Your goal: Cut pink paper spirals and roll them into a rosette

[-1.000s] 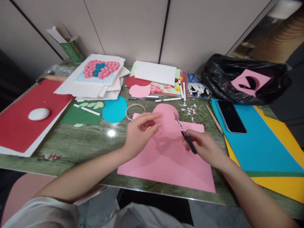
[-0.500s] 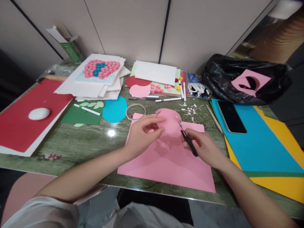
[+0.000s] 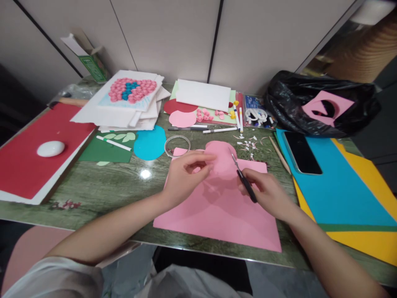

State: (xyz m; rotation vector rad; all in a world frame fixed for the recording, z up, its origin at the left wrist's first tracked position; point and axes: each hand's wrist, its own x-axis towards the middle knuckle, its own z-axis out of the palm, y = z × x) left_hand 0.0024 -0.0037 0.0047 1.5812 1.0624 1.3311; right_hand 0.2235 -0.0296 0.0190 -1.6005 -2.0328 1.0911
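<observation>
Head: left grip (image 3: pixel 187 176) clamped on edge of pink cutout (image 3: pixel 221 159), right grip (image 3: pixel 266 190) round scissors (image 3: pixel 247 187), open tabletop (image 3: pixel 133 186) leftward

The left hand (image 3: pixel 186 178) partly hides the pink cut-out (image 3: pixel 222 157); near the table (image 3: pixel 114 188)'s far left corner, print on the green box (image 3: pixel 94 69) is unreadably small

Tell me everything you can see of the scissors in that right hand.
The scissors have slim, silvery, metal-looking blades and black, plastic-looking handles. The right hand grips the handles, partly hiding them. They slant above the pink sheet, tips pointing away from the person and slightly left. The blades overlap the right edge of the curved pink paper piece in view; how far they stand open is too small to tell.
</observation>
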